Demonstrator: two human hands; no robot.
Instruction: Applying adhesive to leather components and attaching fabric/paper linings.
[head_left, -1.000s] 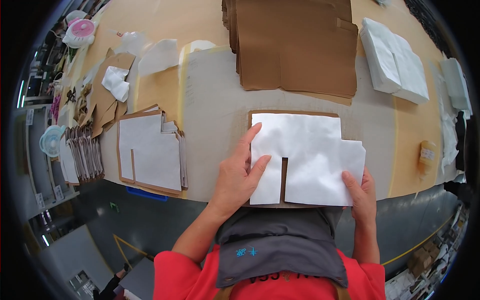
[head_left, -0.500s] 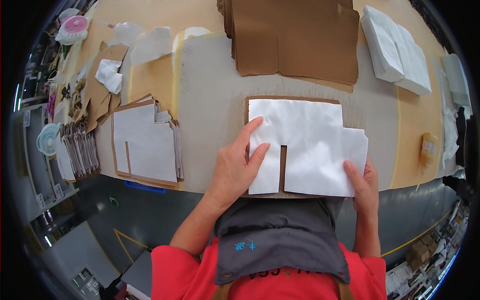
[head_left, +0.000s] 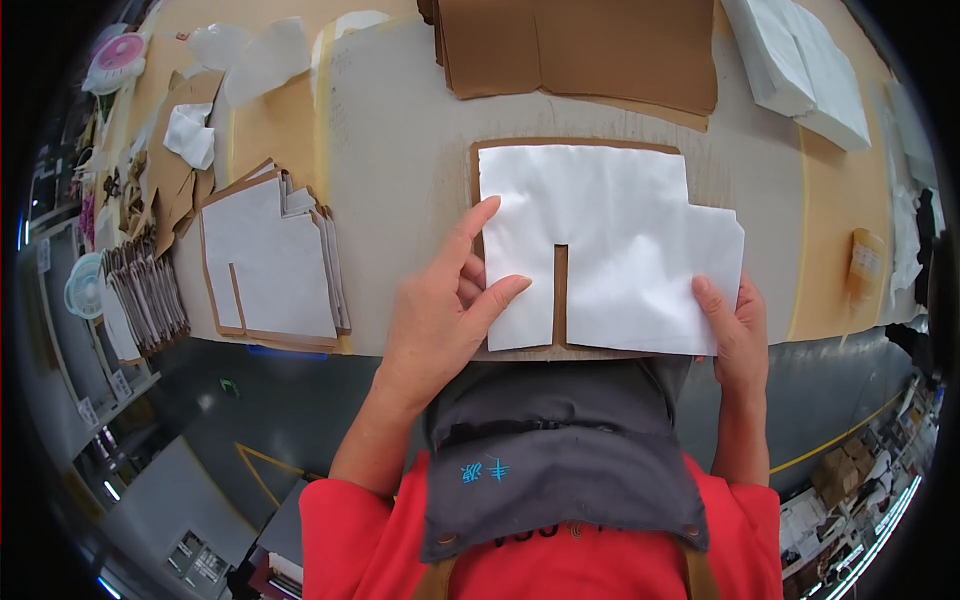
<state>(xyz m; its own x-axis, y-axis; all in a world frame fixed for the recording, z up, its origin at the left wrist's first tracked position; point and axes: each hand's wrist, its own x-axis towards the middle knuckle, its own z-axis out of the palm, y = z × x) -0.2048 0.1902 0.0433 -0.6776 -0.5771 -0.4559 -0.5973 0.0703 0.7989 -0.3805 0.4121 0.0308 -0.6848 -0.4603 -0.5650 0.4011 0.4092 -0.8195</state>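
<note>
A white sheet [head_left: 630, 270] with a stepped upper right corner and a narrow slot lies over a brown sheet [head_left: 560, 300], which shows along the top and left edges and through the slot. My left hand [head_left: 440, 300] rests at the left edge, index fingertip and thumb spread apart against the white sheet, other fingers curled beneath. At the right edge my right hand [head_left: 738, 325] grips the white sheet, thumb on top and fingers behind it. Whether the brown sheet is also in that grip is hidden.
Left of the sheets lies a stack of similar white-and-brown pieces [head_left: 270, 260], beside a row of upright ones [head_left: 145, 300]. A brown sheet pile [head_left: 590, 50] and a white sheet stack [head_left: 800, 70] lie farther back. A tape roll [head_left: 865, 262] sits at right; the table's near edge is close.
My left index finger has slid outward to the sheet's left edge, and the hand has opened a little. My right hand keeps its hold. The whole view has shifted slightly.
</note>
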